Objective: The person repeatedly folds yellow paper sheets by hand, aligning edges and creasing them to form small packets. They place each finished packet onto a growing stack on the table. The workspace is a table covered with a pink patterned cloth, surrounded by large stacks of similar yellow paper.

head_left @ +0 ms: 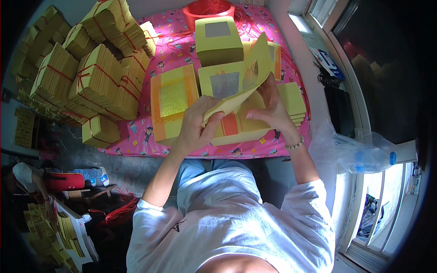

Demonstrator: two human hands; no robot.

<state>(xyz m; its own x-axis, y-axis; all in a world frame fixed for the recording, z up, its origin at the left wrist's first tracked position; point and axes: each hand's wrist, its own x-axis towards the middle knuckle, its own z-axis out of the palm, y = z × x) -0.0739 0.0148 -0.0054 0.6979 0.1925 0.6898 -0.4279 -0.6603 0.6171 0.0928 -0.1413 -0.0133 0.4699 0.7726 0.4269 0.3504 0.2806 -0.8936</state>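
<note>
A thin sheaf of yellow joss paper (243, 95) is held up at a slant over the table, a silver foil patch showing on its upper part. My left hand (200, 125) pinches its lower left corner, thumb on the near side. Up by the right edge, my right hand (273, 109) has its thumb spread away from the paper, while its fingertips lie partly hidden behind the sheaf. Beneath both hands sits a pile with an orange-red patch (230, 123). Nearby are a gold-foil stack (174, 96), a silver-foil stack (225, 84) and a taller stack (219, 43).
Red-tied paper bundles (93, 77) are heaped at the left of the pink table cover (141, 136). A red basin (208, 12) stands at the back. More yellow stacks (292, 104) and a plastic bottle (371, 157) are at right. Another person (29, 179) works lower left.
</note>
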